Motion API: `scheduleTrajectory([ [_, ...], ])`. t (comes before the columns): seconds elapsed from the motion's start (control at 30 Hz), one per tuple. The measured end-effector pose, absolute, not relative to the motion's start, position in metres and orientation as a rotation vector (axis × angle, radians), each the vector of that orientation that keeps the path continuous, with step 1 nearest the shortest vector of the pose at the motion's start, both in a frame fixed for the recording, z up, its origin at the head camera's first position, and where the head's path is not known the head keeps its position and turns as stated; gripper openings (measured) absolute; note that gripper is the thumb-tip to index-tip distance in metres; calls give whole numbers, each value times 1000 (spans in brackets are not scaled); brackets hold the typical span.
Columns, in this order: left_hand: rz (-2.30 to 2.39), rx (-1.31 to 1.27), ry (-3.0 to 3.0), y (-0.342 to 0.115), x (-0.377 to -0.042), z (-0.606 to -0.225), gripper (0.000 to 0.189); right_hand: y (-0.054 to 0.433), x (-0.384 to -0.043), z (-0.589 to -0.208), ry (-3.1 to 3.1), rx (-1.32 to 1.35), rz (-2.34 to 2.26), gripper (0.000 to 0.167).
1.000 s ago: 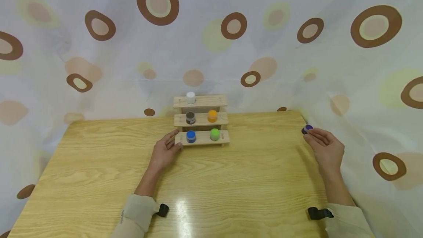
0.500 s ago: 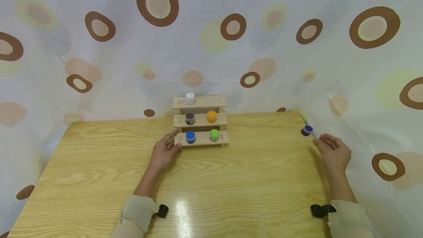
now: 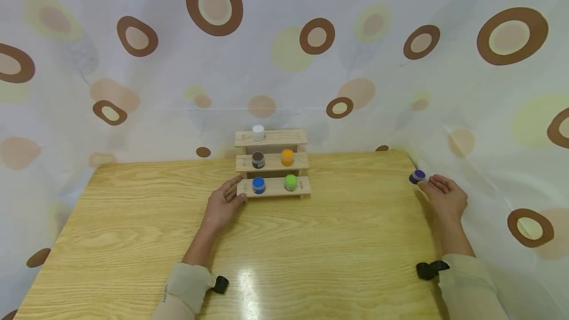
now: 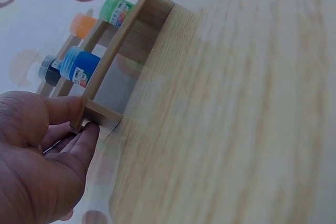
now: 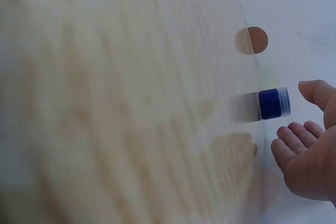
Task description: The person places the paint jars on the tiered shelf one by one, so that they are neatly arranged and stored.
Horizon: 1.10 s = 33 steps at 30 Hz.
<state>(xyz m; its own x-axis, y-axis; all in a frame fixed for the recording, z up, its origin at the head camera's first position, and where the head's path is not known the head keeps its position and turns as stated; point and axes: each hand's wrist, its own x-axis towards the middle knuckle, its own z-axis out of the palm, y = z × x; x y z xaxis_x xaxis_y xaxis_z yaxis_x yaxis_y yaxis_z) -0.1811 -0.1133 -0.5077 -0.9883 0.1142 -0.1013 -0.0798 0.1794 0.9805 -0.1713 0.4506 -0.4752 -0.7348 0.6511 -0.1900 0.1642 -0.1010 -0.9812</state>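
My left hand grips the left end of the lowest step of a three-step wooden display rack; in the left wrist view the thumb lies on top and the fingers are beneath. On that step are a blue paint jar and a green paint jar. A dark jar and an orange jar occupy the middle step, a white one the top. At the table's far right corner stands a purple-blue paint jar. Beside it, my right hand has thumb and fingers spread, apart from the jar.
The wood-grain table ends at a patterned cloth behind and along the right side. The rack stands near the back edge. A black strap shows at my right cuff, another at my left.
My right hand let go of the purple-blue jar and drew back to the right, then came slightly closer again. The jar stays at the corner. My left hand keeps its hold on the rack.
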Motion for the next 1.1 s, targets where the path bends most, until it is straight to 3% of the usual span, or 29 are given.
scheduleTrajectory([
  [0.4, 1897, 20, 2307, -113, -182, -509, 60, 453, -192, -484, -1879, -923, 1899, 68],
  [0.7, 1907, 44, 2316, -113, -182, -508, 60, 455, -212, -491, -2145, -972, 1575, 57],
  [1.1, 1960, 35, 2268, -113, -182, -507, 60, 454, -214, -496, -2213, -911, 1481, 54],
])
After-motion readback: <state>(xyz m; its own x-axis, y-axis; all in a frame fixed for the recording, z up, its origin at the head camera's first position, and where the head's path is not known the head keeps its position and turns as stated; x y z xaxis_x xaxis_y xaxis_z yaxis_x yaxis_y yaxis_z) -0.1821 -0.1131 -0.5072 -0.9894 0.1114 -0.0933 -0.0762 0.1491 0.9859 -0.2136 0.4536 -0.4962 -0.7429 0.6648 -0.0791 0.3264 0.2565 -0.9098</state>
